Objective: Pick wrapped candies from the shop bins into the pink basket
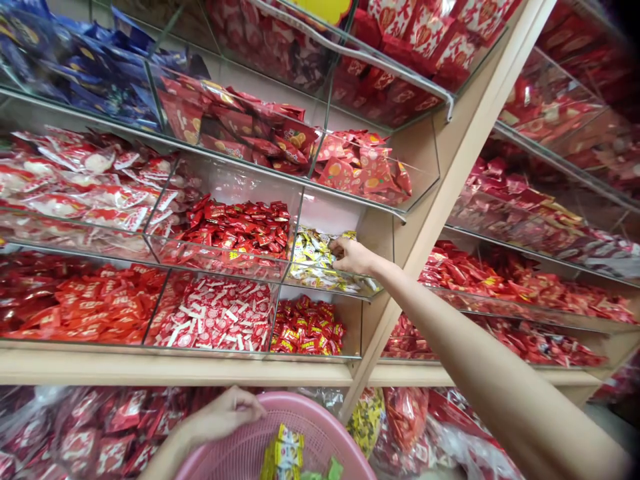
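My right hand [350, 255] reaches into a clear-fronted bin of yellow-and-white wrapped candies [311, 248]. Its fingers are curled down at the candies, and whatever lies between them is hidden. Low in the view, my left hand [233, 410] grips the rim of a pink plastic basket [320, 408], fingers bent over its edge. Inside the basket lie yellow-wrapped candy packs [289, 450] and a few light green pieces [335, 469], partly cut off by the frame.
Bins of red-wrapped candies [240, 227] and red-and-yellow candies [310, 327] adjoin the reached bin. A wooden upright [450, 180] stands just right of it, close to my right forearm. Bagged sweets [107, 427] lie beneath the wooden ledge [175, 367].
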`<state>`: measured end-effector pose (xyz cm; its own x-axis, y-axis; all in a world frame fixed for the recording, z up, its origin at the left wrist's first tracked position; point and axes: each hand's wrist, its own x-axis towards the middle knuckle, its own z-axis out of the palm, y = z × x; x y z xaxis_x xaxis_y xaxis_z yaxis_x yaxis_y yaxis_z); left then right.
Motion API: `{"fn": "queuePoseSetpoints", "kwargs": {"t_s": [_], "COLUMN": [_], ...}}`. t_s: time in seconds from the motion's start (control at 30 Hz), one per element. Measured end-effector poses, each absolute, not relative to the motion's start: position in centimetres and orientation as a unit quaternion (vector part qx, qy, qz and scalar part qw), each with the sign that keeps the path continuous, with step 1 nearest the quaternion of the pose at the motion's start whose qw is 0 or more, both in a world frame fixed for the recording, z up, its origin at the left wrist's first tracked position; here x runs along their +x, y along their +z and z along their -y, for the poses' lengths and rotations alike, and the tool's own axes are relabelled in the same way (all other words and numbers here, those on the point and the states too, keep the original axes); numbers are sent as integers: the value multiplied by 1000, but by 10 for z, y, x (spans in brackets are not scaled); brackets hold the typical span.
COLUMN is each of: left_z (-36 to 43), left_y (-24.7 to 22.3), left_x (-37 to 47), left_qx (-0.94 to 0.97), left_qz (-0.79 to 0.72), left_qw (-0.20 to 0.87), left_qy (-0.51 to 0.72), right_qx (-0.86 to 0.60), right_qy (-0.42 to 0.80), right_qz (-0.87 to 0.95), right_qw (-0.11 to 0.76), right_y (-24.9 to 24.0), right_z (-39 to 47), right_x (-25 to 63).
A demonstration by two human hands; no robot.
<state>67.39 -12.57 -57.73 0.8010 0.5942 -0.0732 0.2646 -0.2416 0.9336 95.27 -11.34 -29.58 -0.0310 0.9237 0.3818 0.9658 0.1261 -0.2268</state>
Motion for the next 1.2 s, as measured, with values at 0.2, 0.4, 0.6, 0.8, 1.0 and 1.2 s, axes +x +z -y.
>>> {"fn": "queuePoseSetpoints", "kwargs": {"t_s": [0.2,0.4,0.6,0.8,1.0,1.2], "left_z": [127,127,127,126,125,124], "left_y": [-574,-574,-574,-574,-577,-579], "left_x": [675,674,674,674,673,673], "left_qx": [772,780,779,779,776,773], "left_qz": [-283,-273,-277,-274,-277,-282], "left_qw": [549,544,544,544,550,552], "left_qy": [146,147,145,145,140,138], "right_qx": [-635,-665,-677,-704,-725,-748], "right_qy": [9,-18,-79,-110,-112,-125], "right_qz": [714,697,704,679,664,634], "right_qw": [294,266,200,179,146,151], "right_y": [-307,-305,-301,-298,-299,-299], "right_z": [106,111,114,120,119,122], "right_x": [961,957,954,953,953,951]}}
